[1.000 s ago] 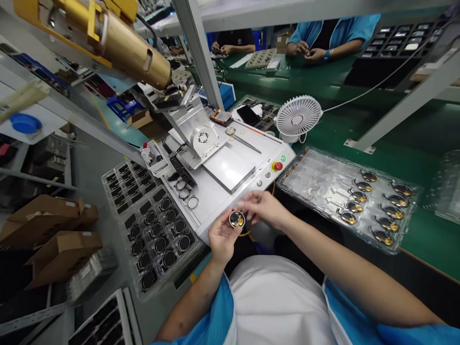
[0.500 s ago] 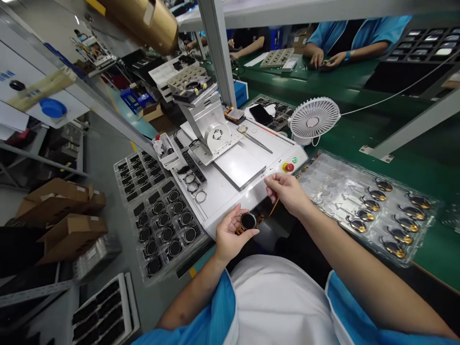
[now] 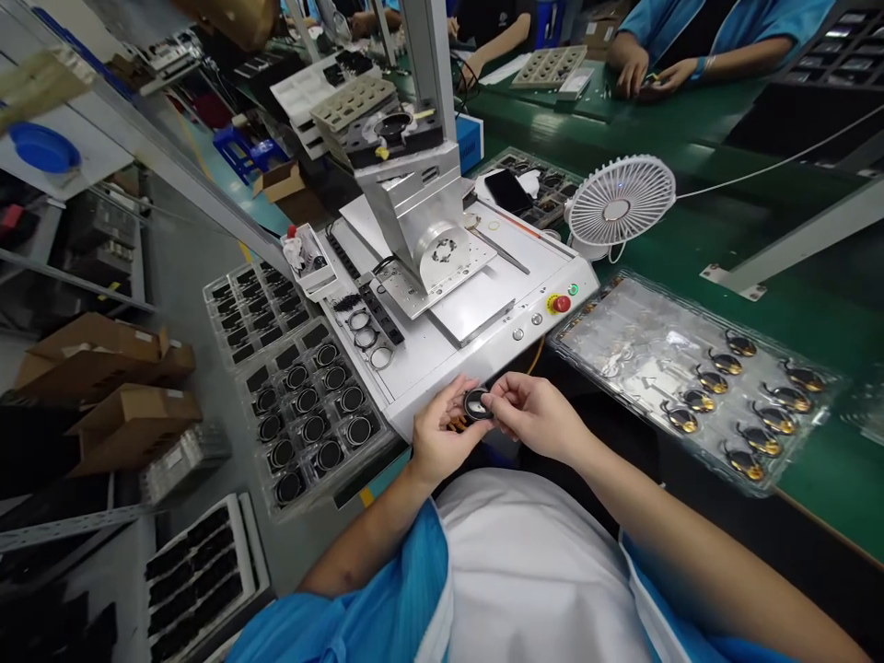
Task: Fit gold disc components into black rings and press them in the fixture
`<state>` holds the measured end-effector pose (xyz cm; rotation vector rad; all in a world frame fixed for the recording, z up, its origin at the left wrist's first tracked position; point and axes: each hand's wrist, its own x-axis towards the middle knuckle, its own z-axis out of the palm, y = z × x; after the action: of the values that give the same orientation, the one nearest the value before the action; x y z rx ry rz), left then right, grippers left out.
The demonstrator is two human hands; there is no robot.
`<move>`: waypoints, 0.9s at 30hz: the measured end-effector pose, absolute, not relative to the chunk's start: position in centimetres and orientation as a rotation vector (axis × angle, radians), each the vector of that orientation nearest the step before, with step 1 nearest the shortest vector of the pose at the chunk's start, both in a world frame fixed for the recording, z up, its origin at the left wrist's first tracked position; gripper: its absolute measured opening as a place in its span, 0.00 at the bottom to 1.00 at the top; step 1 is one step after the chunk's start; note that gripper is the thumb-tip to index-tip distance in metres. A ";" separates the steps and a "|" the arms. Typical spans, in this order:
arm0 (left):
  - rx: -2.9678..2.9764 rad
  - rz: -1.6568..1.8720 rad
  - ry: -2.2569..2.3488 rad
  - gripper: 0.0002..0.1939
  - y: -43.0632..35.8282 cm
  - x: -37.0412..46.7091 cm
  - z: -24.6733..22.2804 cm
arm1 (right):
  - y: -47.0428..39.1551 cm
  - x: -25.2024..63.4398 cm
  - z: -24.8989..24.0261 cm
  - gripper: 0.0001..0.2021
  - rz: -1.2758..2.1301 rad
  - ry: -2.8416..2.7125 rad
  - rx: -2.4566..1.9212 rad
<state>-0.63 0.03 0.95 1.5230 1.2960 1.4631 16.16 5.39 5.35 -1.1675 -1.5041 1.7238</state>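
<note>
Over my lap, in front of a white bench machine point(image 3: 442, 373), I hold a round watch screen point(image 3: 475, 405) with a black rim. My left hand point(image 3: 440, 437) is closed around its left side, thumb along the lower edge. My right hand point(image 3: 537, 414) is pinched at the right side of the screen, fingertips on its face and rim. A pale patch shows on the face; I cannot tell whether it is glare or a film. Orange flex ribbon shows beneath the screen by my left fingers.
Left of the machine lie trays point(image 3: 318, 433) of round black screens. A clear tray point(image 3: 649, 368) with black-and-gold parts is at right. A red stop button point(image 3: 561, 303), metal fixture point(image 3: 428, 230) and white fan point(image 3: 622, 207) stand ahead. Co-workers' hands point(image 3: 649, 78) work across the bench.
My right hand has come down and left from the machine's front edge to the screen in my left hand. A pale patch now shows on its face. The view has shifted slightly.
</note>
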 end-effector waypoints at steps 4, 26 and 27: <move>1.525 1.456 1.323 0.36 0.0 -0.6 1.1 | 5.2 16.0 5.4 0.14 1.695 -1.521 -1.191; 1.929 1.343 1.315 0.22 -0.3 -2.7 2.0 | 3.4 31.9 2.1 0.18 0.634 -1.260 -1.812; 1.966 1.359 1.343 0.21 -0.3 -3.6 2.6 | 3.0 35.0 1.8 0.18 0.416 -1.261 -1.918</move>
<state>-3.60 -0.29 2.57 1.9656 1.3434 1.3586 34.97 3.02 1.78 -1.9180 -1.2608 0.4156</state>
